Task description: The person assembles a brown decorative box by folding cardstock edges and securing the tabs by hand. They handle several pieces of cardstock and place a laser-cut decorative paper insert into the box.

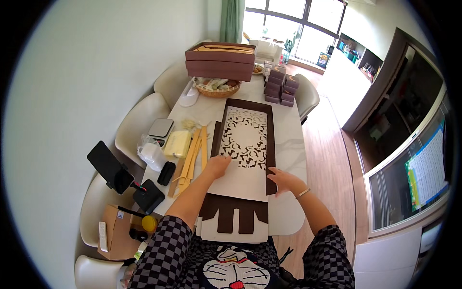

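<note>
A long dark brown cardboard box (271,144) lies on the table in front of me, partly folded, with its far end and right side raised. Inside it is a white panel (244,178) with a cut-out or printed scroll pattern over its far part. My left hand (220,165) is closed at the left edge, its fingertips partly hidden. Across from it, my right hand (285,181) grips the right side wall, thumb inward and fingers outside. Nearest my body, a flat brown and white cardboard flap (234,226) with slots reaches over the table edge.
Left of the box lie yellowish cardboard strips (191,161), a yellow pack (178,143), a kitchen scale (161,128) and a phone on a stand (110,166). Farther back are a wicker basket (219,90), stacked large brown boxes (219,67) and small brown boxes (279,84). Chairs (137,120) line the left.
</note>
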Demonstrator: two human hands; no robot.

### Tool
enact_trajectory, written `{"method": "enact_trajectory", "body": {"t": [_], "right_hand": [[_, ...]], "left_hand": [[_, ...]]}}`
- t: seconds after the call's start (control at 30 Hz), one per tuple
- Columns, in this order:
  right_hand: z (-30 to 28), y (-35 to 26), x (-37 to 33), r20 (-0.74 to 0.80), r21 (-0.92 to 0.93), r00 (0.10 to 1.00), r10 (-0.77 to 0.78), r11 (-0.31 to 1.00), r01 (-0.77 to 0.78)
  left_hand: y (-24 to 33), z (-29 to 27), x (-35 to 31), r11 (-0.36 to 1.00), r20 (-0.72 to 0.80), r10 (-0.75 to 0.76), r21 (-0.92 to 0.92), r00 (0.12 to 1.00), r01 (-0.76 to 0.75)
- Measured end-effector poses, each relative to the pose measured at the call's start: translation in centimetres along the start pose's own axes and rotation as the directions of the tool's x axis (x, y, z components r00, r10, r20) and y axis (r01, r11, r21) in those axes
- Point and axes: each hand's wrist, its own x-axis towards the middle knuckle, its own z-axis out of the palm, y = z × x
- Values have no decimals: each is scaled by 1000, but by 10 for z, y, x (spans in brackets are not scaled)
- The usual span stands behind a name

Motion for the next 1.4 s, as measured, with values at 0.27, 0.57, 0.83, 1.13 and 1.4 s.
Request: {"method": "enact_trajectory", "body": {"t": [0.27, 0.57, 0.83, 1.13, 1.4], "right_hand": [[-23, -3, -6, -34, -225, 993, 111, 968, -116], [-20, 5, 16, -88, -156, 993, 78, 983, -91], [15, 21, 50, -250, 117, 961, 115, 989, -88], [12, 7, 58, -302, 187, 925, 232, 966, -181], [12, 21, 44, -382, 442, 866, 323, 887, -135]], "left_hand": [[7, -4, 11, 999, -70, -10, -50, 997, 7], [25, -16, 4, 991, 42, -88, -93, 995, 91], [23, -16, 2, 998, -11, -26, 53, 1000, 26], [15, -5, 4, 996, -32, -18, -84, 999, 15], [12, -12, -1, 993, -85, 108, -31, 991, -111]]}}
